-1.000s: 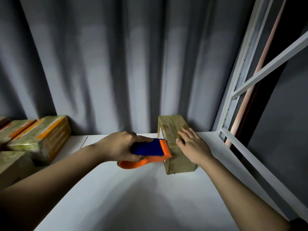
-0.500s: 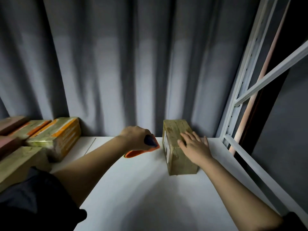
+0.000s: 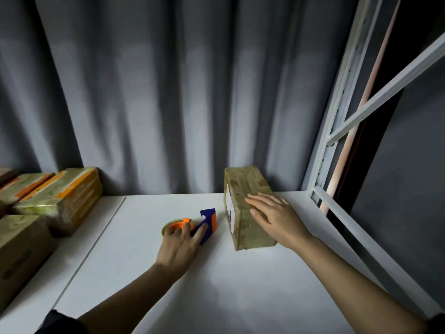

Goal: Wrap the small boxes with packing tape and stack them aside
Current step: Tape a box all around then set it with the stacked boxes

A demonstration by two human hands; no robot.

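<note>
Box taped, dispenser set down

Hands first: the left hand (image 3: 179,244) rests with loose fingers on the tape dispenser (image 3: 192,225) lying on the table (image 3: 144,273); the right hand (image 3: 277,219) lies flat on the box (image 3: 243,189), right of centre. Judged next: grasp both sides, lift clear of the dispenser, carry left to the stacked boxes (image 3: 60,196) by the far curtain (image 3: 168,92).

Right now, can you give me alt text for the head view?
Right hand lies flat on a taped box on a white table; left hand rests on an orange-and-blue tape dispenser lying beside the box, apart from it. More boxes are stacked at the left, before a grey curtain.
</note>
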